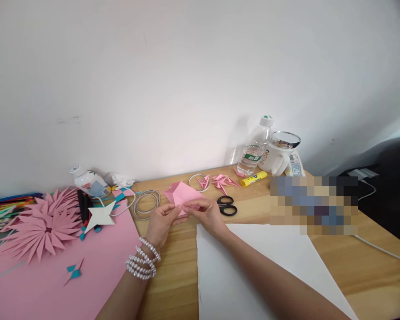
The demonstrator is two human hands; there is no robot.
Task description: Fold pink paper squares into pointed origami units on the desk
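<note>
A folded piece of pink paper [184, 194] is held up between both hands above the wooden table. My left hand [166, 218] pinches its lower left edge, with a pearl bracelet wrapped around the wrist. From the right, my right hand [205, 215] grips the lower right part, its fingertips close to those of the left. Behind the paper lie small pink folded pieces [222, 181], and black-handled scissors [228, 206] rest just right of my right hand.
A white sheet [253, 266] lies under my right forearm. Pink paper [113, 262] with pink folded stars [43, 229] covers the left. A yellow glue stick [254, 178], water bottle [253, 153] and white mug [275, 158] stand or lie at the back right. A coiled cable [147, 204] lies behind my left hand.
</note>
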